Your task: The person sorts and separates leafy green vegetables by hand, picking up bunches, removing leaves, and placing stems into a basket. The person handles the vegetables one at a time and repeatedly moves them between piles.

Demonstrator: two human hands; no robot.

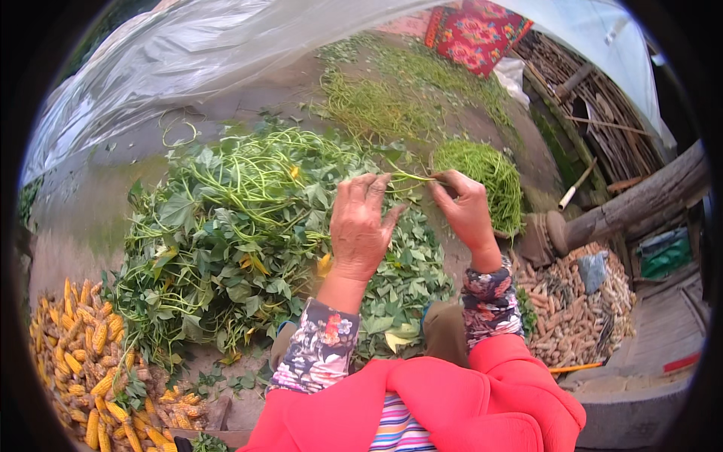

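Note:
My right hand (466,209) pinches the end of a thin green stem (411,176) between thumb and fingertips. The stem stretches leftward, towards my left hand (361,226), and a leaf (391,151) shows near its far end. My left hand is held palm down with its thumb apart from the fingers; whether its fingertips grip the stem is hidden. Below and left of it rises a big heap of leafy green vines (226,226), long stems tangled on top. Loose picked leaves (404,265) lie between my knees. Beyond my right hand, a round heap of trimmed green stems (480,181) fills a shallow container.
Yellow corn cobs (99,361) are piled at lower left, and bare cobs (570,316) at right. A wooden post (638,192) slants in from the right. Plastic sheeting (158,62) spans the top. More stems (373,107) and a red floral cloth (474,39) lie farther off.

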